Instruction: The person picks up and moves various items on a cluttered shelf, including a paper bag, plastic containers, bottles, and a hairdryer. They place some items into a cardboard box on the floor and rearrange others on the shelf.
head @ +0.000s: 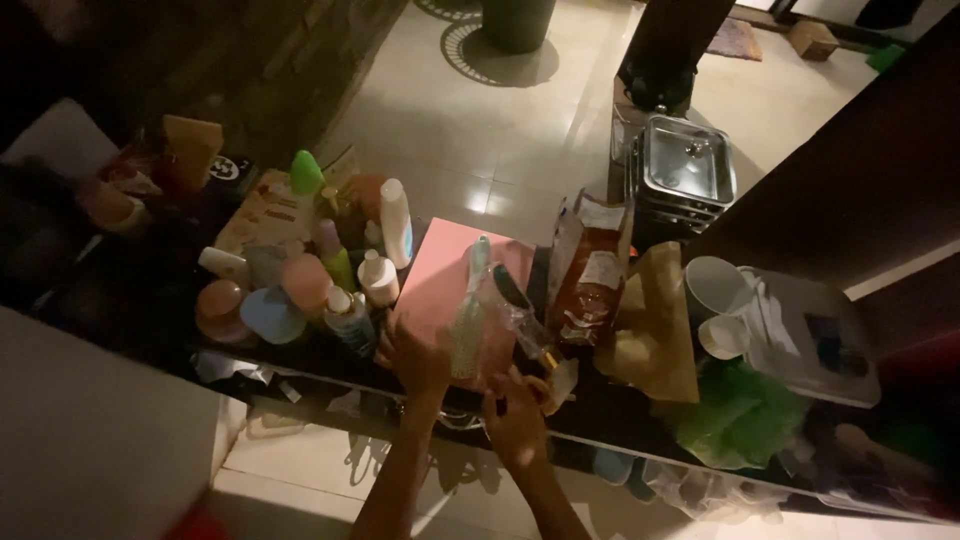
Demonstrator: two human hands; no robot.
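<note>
left hand point(415, 362): fingers spread flat on the near edge of the pink box point(450, 285), pressing more than grasping, seemingly to steady it on the worktop point(300, 362)
right hand point(515, 420): fingers curled at the near end of the clear plastic packet point(520, 325); the dim light hides whether its grip is closed on the packet, so i cannot tell
brush point(470, 320): long, pale, lying lengthwise on the pink box between the two hands
bottles point(345, 270): crowded upright just left of the box, near the left hand
brown bag point(590, 275): standing just right of the packet
white cups point(720, 300): further right, well apart from the hands
steel trays point(685, 170): stacked beyond, glass lid on top
</note>
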